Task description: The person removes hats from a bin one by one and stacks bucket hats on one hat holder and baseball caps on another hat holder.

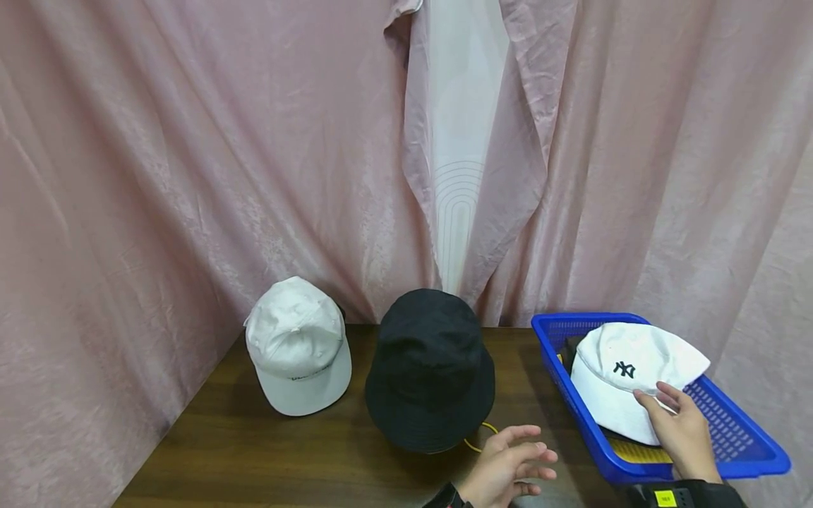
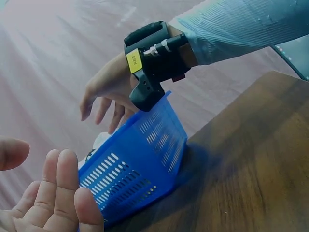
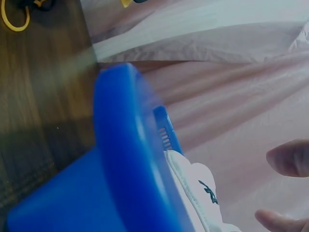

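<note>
A white hat with a dark NY logo (image 1: 629, 367) lies in a blue perforated basket (image 1: 749, 462) at the table's right. My right hand (image 1: 657, 398) reaches into the basket, its relaxed fingers touching the hat's front brim. In the left wrist view that right hand (image 2: 108, 99) hangs with spread fingers over the basket (image 2: 140, 159). The right wrist view shows the basket wall (image 3: 130, 159) and the hat (image 3: 193, 183) close by. My left hand (image 1: 527, 451) hovers open and empty over the table, just in front of a black bucket hat (image 1: 428, 367).
A white cap (image 1: 298, 346) sits on the dark wooden table (image 1: 254, 451) at the left. A yellow cord (image 1: 483, 434) pokes out from under the black hat. Something yellow (image 1: 638, 451) lies in the basket beneath the white hat. Pink curtains (image 1: 159, 176) close off the back and sides.
</note>
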Motion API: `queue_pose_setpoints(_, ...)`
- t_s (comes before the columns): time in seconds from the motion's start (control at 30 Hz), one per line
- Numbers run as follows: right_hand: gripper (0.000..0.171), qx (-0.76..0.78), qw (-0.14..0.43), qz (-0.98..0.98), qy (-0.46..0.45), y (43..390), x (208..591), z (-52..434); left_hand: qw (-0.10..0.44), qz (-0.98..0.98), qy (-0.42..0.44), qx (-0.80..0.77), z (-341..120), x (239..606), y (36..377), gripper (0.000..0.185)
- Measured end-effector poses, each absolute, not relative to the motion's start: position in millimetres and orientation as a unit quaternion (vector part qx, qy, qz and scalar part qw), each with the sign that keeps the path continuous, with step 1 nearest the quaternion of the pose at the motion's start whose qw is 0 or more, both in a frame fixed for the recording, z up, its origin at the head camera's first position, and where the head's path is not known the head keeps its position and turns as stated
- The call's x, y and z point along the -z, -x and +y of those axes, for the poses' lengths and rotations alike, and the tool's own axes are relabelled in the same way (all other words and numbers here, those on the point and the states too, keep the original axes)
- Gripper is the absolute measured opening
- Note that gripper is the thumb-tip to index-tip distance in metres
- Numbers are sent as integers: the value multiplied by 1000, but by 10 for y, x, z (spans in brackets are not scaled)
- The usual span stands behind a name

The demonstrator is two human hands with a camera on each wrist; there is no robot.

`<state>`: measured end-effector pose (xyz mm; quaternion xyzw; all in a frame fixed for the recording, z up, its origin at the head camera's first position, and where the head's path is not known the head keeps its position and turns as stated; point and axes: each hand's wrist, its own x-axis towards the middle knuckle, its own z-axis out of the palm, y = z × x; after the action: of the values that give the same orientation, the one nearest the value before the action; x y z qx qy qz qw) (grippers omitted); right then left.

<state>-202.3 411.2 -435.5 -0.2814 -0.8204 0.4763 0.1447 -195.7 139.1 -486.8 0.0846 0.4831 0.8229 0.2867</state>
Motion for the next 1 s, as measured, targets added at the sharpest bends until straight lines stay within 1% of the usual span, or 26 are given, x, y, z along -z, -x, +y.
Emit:
queue_pose_setpoints(0.4,87,-495,151,-806,286,1992,4358,4197,257,529,-46,-808,1574,4783,2085,29)
queue_pose_setpoints(0.67,93,-548,128,-763,317,2071,4338,4288,238,547,-33,-802,1741,4824,2070,27)
queue_pose_setpoints(0.9,96,-569,122,-735,349,2185,4506,4515,237,559,-18,-794,1875,4852,2051,26)
queue_pose_setpoints(1.0,95,-575,118,-722,367,2234,4555,4568,230,562,-13,-794,1935,4840,2046,25)
